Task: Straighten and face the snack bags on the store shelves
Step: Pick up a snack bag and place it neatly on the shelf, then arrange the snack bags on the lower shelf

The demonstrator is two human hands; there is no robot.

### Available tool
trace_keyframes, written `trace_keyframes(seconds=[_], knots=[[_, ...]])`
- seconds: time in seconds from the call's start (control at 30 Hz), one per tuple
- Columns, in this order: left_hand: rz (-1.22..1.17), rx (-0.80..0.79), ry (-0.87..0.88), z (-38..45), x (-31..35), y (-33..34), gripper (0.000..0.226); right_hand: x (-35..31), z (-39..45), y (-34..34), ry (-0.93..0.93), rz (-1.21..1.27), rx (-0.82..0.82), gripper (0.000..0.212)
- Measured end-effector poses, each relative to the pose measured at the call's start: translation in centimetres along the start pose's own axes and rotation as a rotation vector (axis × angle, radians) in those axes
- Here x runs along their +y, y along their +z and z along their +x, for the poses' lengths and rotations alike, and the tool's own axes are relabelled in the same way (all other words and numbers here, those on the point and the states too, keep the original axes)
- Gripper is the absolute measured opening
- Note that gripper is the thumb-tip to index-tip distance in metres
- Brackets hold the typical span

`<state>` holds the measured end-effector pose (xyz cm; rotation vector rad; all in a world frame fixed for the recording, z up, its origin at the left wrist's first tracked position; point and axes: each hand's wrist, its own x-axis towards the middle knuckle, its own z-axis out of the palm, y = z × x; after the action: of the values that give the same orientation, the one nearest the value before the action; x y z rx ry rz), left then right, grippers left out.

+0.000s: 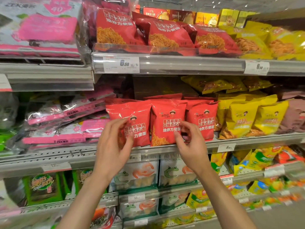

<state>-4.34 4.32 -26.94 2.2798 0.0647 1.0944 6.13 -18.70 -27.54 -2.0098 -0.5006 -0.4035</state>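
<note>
Three red snack bags stand upright in a row on the middle shelf (214,143): a left red bag (132,116), a middle red bag (166,119) and a right red bag (204,119). My left hand (113,146) hovers in front of the left bag's lower half, fingers apart and curled, holding nothing. In front of the gap between the middle and right bags is my right hand (189,144), fingers loosely curled and empty. Whether either hand touches a bag is unclear.
Yellow snack bags (244,119) stand to the right on the same shelf. Pink-and-clear packs (66,126) lie stacked at the left. The shelf above holds red noodle bags (166,35) behind a clear lip, with price tags (121,64). White frog-print bags (175,171) fill the shelf below.
</note>
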Motion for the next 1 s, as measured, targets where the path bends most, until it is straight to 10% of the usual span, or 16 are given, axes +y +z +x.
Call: trace_keyframes(seconds=[0.4, 1.0], knots=[[-0.512, -0.176, -0.609, -9.2, 3.8, 5.7, 0.031, 10.5, -8.7, -6.3, 0.467, 0.205, -0.096, 0.017], [-0.480, -0.183, -0.798, -12.9, 19.7, 27.8, 0.012, 29.0, -5.6, -27.2, 0.590, 0.289, -0.097, 0.011]])
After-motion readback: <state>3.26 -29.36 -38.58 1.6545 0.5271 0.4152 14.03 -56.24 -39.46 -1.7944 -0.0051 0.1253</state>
